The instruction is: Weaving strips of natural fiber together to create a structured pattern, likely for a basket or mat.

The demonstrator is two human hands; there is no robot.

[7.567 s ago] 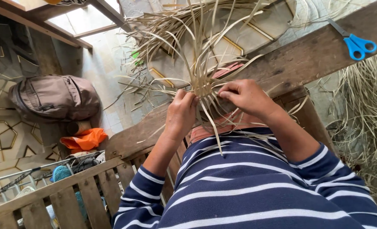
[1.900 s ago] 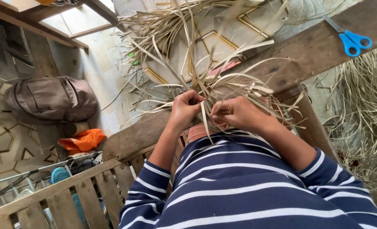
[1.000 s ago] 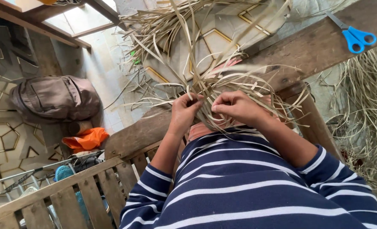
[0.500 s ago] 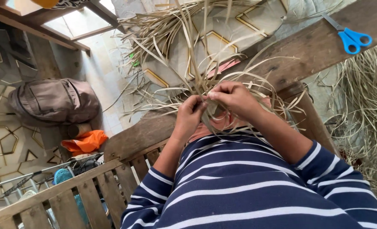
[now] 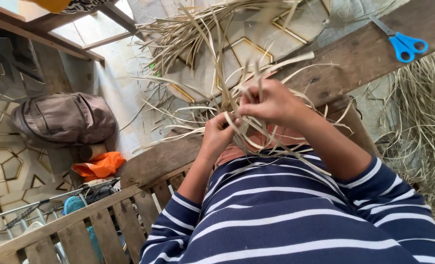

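A loose bundle of dry, pale straw strips (image 5: 212, 54) fans out over the patterned floor beyond my lap. My left hand (image 5: 218, 136) pinches the strips where they cross, just above my striped navy shirt. My right hand (image 5: 269, 101) is raised slightly higher and grips a few strips, pulling them up and toward me. The woven centre is mostly hidden by both hands.
Blue-handled scissors (image 5: 401, 43) lie on a wooden beam (image 5: 364, 54) at the upper right. More straw (image 5: 423, 112) is heaped at the right. A grey-brown backpack (image 5: 63, 120) and orange cloth (image 5: 100, 165) lie on the floor at left; a slatted wooden rail (image 5: 105, 215) runs below.
Both hands stayed at the crossing of the strips. My right hand has lifted and drawn some strips upward; the view has tilted slightly.
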